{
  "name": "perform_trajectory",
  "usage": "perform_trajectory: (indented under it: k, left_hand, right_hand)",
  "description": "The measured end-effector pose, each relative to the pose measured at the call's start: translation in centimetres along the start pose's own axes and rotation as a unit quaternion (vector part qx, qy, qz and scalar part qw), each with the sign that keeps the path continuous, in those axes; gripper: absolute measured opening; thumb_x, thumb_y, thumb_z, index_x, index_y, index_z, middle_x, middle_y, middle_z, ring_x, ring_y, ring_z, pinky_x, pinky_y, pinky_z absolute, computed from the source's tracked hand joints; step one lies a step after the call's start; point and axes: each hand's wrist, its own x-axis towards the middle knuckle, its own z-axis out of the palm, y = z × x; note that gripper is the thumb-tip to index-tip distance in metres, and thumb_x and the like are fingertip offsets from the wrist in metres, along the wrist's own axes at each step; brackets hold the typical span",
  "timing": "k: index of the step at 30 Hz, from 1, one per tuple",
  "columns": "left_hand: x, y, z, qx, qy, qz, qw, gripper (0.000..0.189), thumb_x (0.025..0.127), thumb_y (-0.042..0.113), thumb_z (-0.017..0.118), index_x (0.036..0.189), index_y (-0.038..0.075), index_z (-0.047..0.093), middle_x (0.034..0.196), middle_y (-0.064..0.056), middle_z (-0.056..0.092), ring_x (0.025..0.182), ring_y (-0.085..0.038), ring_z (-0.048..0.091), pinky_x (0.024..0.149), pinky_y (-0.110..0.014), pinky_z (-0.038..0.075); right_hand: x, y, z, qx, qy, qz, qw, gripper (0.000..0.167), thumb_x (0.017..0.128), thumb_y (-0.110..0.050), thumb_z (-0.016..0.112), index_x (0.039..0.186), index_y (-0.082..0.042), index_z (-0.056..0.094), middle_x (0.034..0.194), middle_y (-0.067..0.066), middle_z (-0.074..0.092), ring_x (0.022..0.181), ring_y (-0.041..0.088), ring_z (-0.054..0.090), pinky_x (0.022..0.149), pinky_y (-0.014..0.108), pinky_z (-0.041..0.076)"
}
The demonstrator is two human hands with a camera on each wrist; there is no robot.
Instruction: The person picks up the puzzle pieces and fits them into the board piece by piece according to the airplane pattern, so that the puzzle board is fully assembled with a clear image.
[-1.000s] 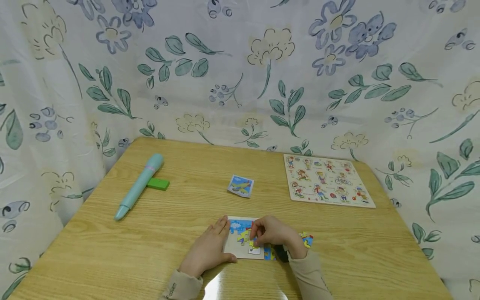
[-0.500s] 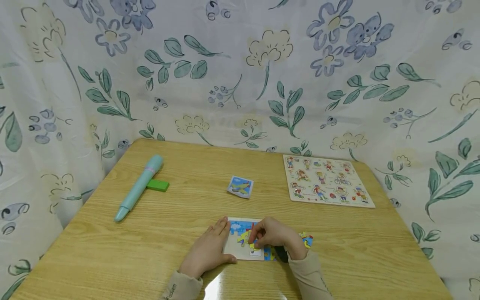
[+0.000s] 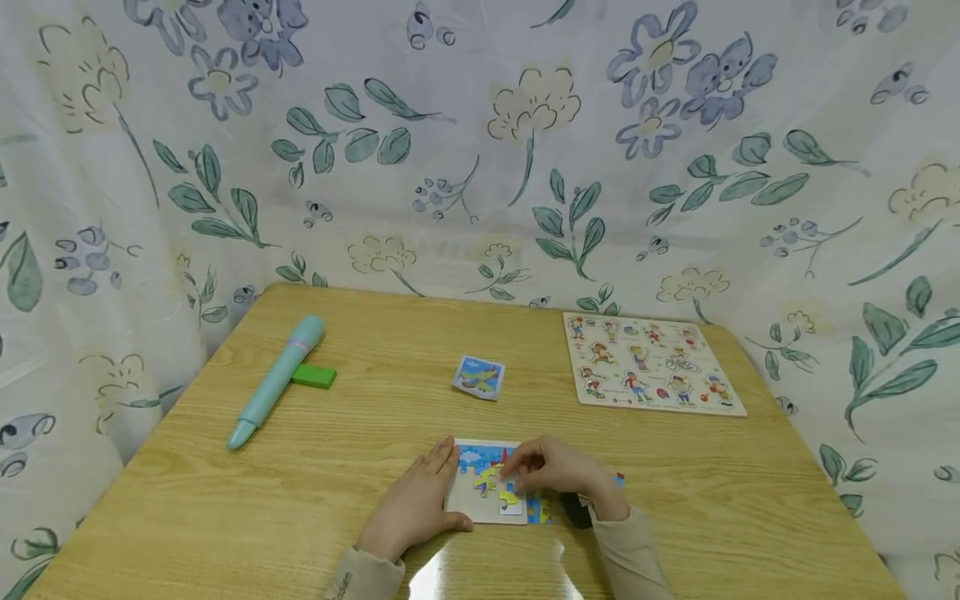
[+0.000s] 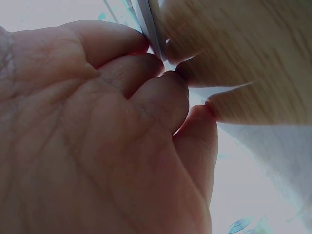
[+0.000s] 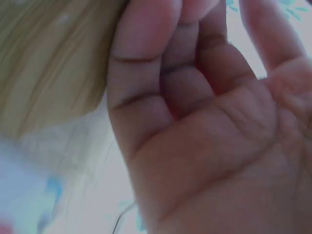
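A small jigsaw board (image 3: 468, 507) lies near the front of the table, with blue sky pieces along its top and yellow plane pieces mid-board. My left hand (image 3: 416, 504) lies along its left edge, fingers extended, thumb at the lower edge. In the left wrist view its fingertips (image 4: 168, 92) meet the tabletop beside the board's edge. Over the board's right side is my right hand (image 3: 558, 468), its fingers bent loosely and index finger and thumb apart at the pieces. A yellow puzzle piece (image 3: 510, 498) lies just below these fingertips. The right wrist view cuts the fingertips off.
More blue and yellow pieces (image 3: 538, 510) lie right of the board, partly under my right wrist, beside a black object (image 3: 577, 510). Farther back are a plane picture card (image 3: 480, 377), a wooden figure puzzle (image 3: 652, 362), a teal pen-shaped case (image 3: 277, 383) and a green block (image 3: 315, 377).
My right hand has shifted slightly right, its index finger and thumb now farther apart above the pieces. The left hand stays at the board's edge. The head view has tilted slightly.
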Motion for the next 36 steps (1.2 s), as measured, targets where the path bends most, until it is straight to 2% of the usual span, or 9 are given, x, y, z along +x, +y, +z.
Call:
perform_trajectory:
  k: [5, 10, 15, 19, 22, 26, 29, 32, 36]
  left_hand:
    - [-0.1, 0.1, 0.0, -0.007, -0.003, -0.007, 0.9999, 0.102, 0.073, 0.05, 0.078, 0.147, -0.005, 0.034, 0.158, -0.02, 0.026, 0.147, -0.036, 0.026, 0.119, -0.053, 0.027]
    - [0.0, 0.1, 0.1, -0.007, 0.0, -0.002, 1.0, 0.102, 0.072, 0.049, 0.078, 0.146, -0.006, 0.035, 0.158, -0.021, 0.027, 0.146, -0.037, 0.028, 0.119, -0.054, 0.028]
    - [0.0, -0.1, 0.1, -0.008, 0.003, -0.001, 1.0, 0.103, 0.071, 0.05, 0.078, 0.145, -0.007, 0.036, 0.157, -0.022, 0.027, 0.146, -0.037, 0.028, 0.119, -0.054, 0.028]
    - [0.0, -0.2, 0.1, -0.009, 0.001, -0.001, 1.0, 0.102, 0.071, 0.05, 0.078, 0.146, -0.006, 0.035, 0.158, -0.022, 0.026, 0.146, -0.037, 0.027, 0.119, -0.054, 0.027]
    - [0.1, -0.2, 0.1, -0.009, -0.002, -0.001, 1.0, 0.102, 0.072, 0.05, 0.078, 0.146, -0.006, 0.035, 0.158, -0.021, 0.026, 0.146, -0.037, 0.027, 0.119, -0.054, 0.027]
    - [0.1, -0.2, 0.1, -0.006, 0.0, -0.001, 1.0, 0.102, 0.072, 0.05, 0.078, 0.146, -0.006, 0.035, 0.158, -0.021, 0.026, 0.146, -0.037, 0.027, 0.119, -0.054, 0.028]
    - [0.1, -0.2, 0.2, -0.003, 0.0, 0.0, 1.0, 0.102, 0.072, 0.05, 0.078, 0.146, -0.006, 0.035, 0.158, -0.021, 0.026, 0.146, -0.037, 0.027, 0.119, -0.054, 0.028]
    - [0.1, -0.2, 0.2, -0.004, 0.0, 0.0, 1.0, 0.102, 0.072, 0.049, 0.078, 0.146, -0.007, 0.035, 0.158, -0.022, 0.026, 0.146, -0.037, 0.027, 0.119, -0.054, 0.028]
    - [0.1, 0.0, 0.1, -0.007, 0.001, 0.0, 1.0, 0.102, 0.072, 0.049, 0.078, 0.145, -0.007, 0.035, 0.157, -0.022, 0.027, 0.146, -0.037, 0.028, 0.119, -0.054, 0.028]
  right_hand:
    - [-2.0, 0.5, -1.3, -0.016, 0.089, 0.02, 0.9957, 0.027, 0.092, -0.01, 0.064, 0.116, 0.002, 0.063, 0.095, 0.01, 0.064, 0.08, 0.009, 0.057, 0.066, 0.017, 0.049]
    - [-4.0, 0.9, -2.2, -0.027, 0.18, 0.035, 0.9827, 0.033, 0.094, -0.016, 0.062, 0.121, 0.003, 0.06, 0.107, 0.018, 0.066, 0.092, 0.018, 0.061, 0.072, 0.021, 0.053]
    - [-5.7, 1.3, -2.5, -0.042, 0.234, 0.048, 0.9701, 0.032, 0.094, -0.015, 0.062, 0.121, 0.003, 0.06, 0.108, 0.018, 0.068, 0.094, 0.02, 0.063, 0.072, 0.02, 0.053]
    - [-6.7, 1.9, -2.6, -0.063, 0.246, 0.052, 0.9659, 0.033, 0.092, -0.012, 0.065, 0.12, 0.003, 0.06, 0.105, 0.015, 0.069, 0.089, 0.015, 0.063, 0.074, 0.019, 0.053]
    - [-7.2, 2.2, -2.1, -0.072, 0.251, 0.081, 0.9618, 0.034, 0.087, -0.009, 0.07, 0.118, 0.002, 0.062, 0.104, 0.012, 0.069, 0.089, 0.014, 0.062, 0.074, 0.021, 0.054]
    - [-7.7, 2.2, -1.5, -0.098, 0.256, 0.119, 0.9542, 0.041, 0.079, -0.012, 0.078, 0.116, -0.003, 0.063, 0.107, 0.007, 0.07, 0.097, 0.021, 0.064, 0.08, 0.028, 0.055]
    - [-7.9, 2.2, -1.5, -0.119, 0.258, 0.12, 0.9512, 0.05, 0.074, -0.014, 0.083, 0.118, -0.005, 0.063, 0.108, 0.007, 0.07, 0.099, 0.023, 0.064, 0.083, 0.034, 0.055]
    - [-8.0, 2.3, -1.4, -0.126, 0.256, 0.122, 0.9507, 0.057, 0.07, -0.012, 0.086, 0.12, -0.005, 0.061, 0.106, 0.005, 0.068, 0.095, 0.019, 0.062, 0.082, 0.032, 0.054]
    - [-7.7, 2.2, -1.1, -0.138, 0.238, 0.104, 0.9556, 0.05, 0.071, -0.007, 0.084, 0.115, -0.003, 0.062, 0.1, 0.003, 0.065, 0.089, 0.014, 0.058, 0.075, 0.024, 0.052]
